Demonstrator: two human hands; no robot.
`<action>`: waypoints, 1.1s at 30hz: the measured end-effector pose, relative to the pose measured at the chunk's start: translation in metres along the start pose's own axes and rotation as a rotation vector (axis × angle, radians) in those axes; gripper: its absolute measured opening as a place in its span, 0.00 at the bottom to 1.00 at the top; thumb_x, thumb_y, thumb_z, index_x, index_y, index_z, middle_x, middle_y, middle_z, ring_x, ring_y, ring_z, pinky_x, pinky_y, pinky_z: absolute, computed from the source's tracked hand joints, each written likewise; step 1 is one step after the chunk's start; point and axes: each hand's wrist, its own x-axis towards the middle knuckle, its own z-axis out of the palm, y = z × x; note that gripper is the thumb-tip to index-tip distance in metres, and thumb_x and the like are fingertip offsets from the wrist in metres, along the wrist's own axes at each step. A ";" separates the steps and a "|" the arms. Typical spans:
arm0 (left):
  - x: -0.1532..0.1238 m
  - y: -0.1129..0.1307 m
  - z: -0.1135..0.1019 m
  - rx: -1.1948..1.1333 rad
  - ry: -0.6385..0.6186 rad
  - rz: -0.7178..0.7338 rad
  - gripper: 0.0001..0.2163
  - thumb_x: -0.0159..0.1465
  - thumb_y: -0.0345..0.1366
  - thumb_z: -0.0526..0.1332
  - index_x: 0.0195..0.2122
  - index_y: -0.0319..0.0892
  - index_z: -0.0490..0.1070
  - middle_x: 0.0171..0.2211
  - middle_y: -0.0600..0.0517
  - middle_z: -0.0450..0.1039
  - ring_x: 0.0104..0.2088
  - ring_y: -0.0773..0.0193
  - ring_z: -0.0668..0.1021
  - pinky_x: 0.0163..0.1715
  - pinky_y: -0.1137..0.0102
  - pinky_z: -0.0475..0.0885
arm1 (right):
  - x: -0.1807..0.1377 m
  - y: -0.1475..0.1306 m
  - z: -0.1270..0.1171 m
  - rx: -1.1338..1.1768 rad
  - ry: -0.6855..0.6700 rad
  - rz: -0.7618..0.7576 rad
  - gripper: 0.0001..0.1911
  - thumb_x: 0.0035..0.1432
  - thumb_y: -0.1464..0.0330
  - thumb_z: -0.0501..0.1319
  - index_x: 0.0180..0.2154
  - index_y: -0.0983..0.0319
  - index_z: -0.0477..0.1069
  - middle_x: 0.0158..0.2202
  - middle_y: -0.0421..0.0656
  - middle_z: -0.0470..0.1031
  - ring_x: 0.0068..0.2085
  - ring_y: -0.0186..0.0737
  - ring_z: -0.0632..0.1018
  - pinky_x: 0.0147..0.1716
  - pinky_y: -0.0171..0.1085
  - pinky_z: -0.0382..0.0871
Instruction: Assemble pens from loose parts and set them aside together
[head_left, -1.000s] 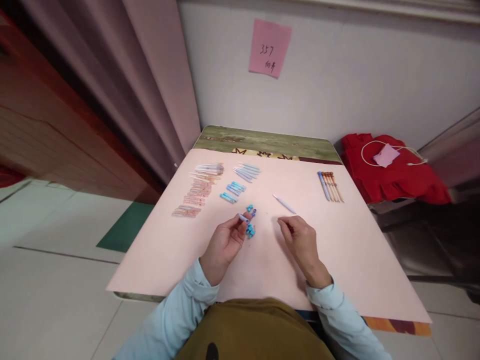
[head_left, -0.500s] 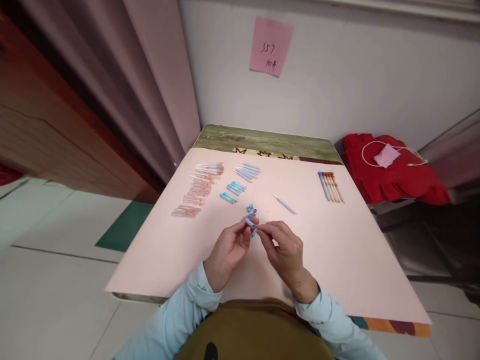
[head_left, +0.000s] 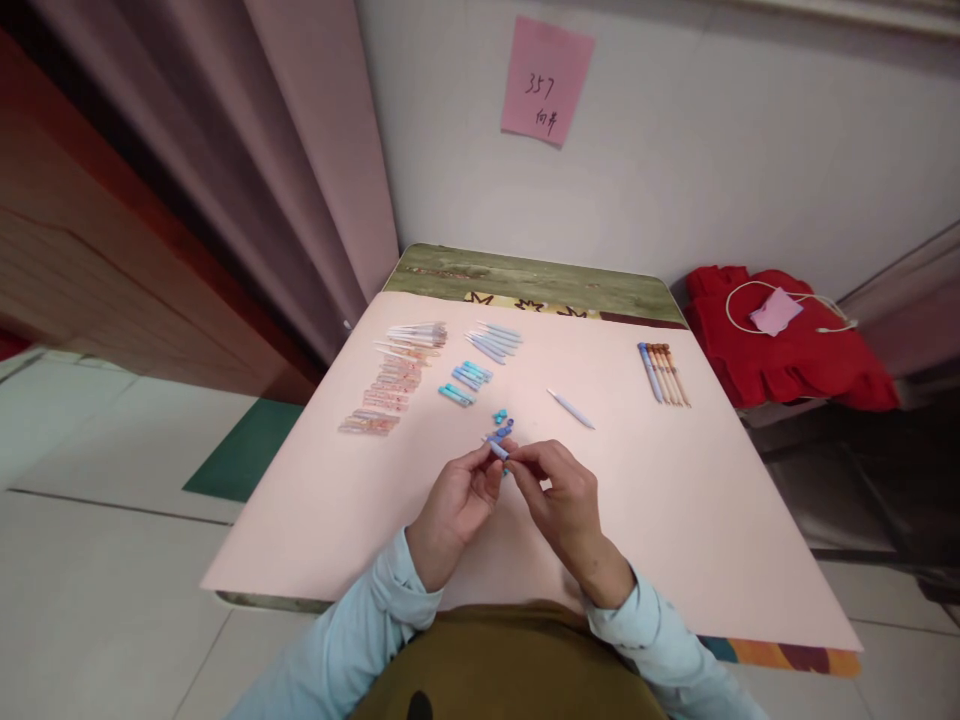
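Between the thumb and fingers of my left hand (head_left: 459, 505) is a short light-blue pen barrel (head_left: 498, 451). My right hand (head_left: 568, 497) is closed in a pinch at the barrel's near end; whatever its fingertips hold is too small to make out. Just beyond the fingers lie small blue pen caps (head_left: 505, 432) and turquoise caps (head_left: 500, 415), partly covered by my left hand. A single light-blue pen part with a pointed tip (head_left: 571, 409) rests to the right of them. Farther left are blue and turquoise barrel pieces (head_left: 456, 395) in small rows.
Pale-blue pen parts (head_left: 493, 342) lie near the back. Rows of clear and pinkish pen parts (head_left: 391, 385) run along the left. Assembled pens, one blue and several brown-topped (head_left: 663, 374), lie at the right. A red cushion (head_left: 787, 360) with a white cable is beyond the table's right edge.
My right fingertips have moved slightly left and now meet the end of the pen barrel, covering its opening. My left hand keeps its hold. The table parts lie as before.
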 end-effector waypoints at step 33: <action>-0.005 0.020 0.006 -0.044 0.036 -0.016 0.10 0.69 0.22 0.52 0.37 0.29 0.73 0.27 0.46 0.78 0.22 0.72 0.79 0.21 0.85 0.73 | 0.023 -0.005 -0.007 0.188 -0.071 0.153 0.04 0.58 0.66 0.64 0.34 0.60 0.73 0.29 0.39 0.79 0.27 0.33 0.78 0.27 0.30 0.72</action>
